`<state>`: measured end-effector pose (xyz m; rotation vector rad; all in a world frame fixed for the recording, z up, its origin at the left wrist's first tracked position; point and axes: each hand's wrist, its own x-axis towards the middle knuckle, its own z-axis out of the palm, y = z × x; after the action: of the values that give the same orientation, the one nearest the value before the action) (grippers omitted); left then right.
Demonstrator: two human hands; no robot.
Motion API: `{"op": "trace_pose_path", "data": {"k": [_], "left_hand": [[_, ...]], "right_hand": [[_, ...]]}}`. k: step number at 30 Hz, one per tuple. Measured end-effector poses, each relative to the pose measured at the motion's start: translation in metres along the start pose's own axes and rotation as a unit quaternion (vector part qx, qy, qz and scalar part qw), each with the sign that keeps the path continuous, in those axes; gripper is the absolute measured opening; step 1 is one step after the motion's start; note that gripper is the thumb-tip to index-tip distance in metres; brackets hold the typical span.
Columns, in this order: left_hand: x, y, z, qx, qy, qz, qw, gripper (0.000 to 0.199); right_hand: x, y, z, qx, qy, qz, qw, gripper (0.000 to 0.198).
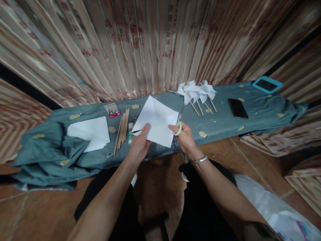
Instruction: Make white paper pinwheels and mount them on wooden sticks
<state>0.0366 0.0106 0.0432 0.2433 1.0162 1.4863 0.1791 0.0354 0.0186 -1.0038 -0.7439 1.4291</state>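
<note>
A square sheet of white paper [159,118] with fold creases is held up over the cloth-covered bench. My left hand [139,144] pinches its lower left edge, thumb on top, where a slit shows beside the thumb. My right hand [184,135] is closed around scissors [178,129] with a pale green handle, their blades pointing up past the sheet's right corner. Its thumb also touches the paper. Behind the sheet, a glue stick [130,133] stands partly hidden. Several wooden sticks [122,130] lie left of it.
White paper pinwheels [194,91] on sticks lie at the back. A phone [237,108] and a blue-framed device [267,84] are to the right. Left are stacked paper sheets [94,132] and a small packet of metal pieces [112,109]. A plastic bag [265,201] sits on the floor.
</note>
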Motion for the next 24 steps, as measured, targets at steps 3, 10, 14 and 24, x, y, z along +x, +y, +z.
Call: {"op": "trace_pose_path", "data": {"k": [3, 10, 14, 24], "left_hand": [[0.001, 0.001, -0.002, 0.013, 0.012, 0.014, 1.000, 0.018], [0.011, 0.019, -0.004, 0.017, 0.014, 0.132, 0.991, 0.025], [0.020, 0.029, -0.010, 0.008, 0.020, 0.169, 0.985, 0.020], [0.027, 0.041, -0.016, -0.009, 0.035, 0.192, 0.981, 0.026]], "right_hand": [[-0.001, -0.001, 0.002, -0.014, -0.010, -0.001, 1.000, 0.040], [-0.015, -0.002, -0.004, -0.156, -0.117, 0.012, 0.981, 0.045], [-0.033, 0.004, -0.012, -0.191, -0.245, 0.074, 0.948, 0.056], [-0.047, 0.003, -0.015, -0.289, -0.341, 0.114, 0.887, 0.061]]}}
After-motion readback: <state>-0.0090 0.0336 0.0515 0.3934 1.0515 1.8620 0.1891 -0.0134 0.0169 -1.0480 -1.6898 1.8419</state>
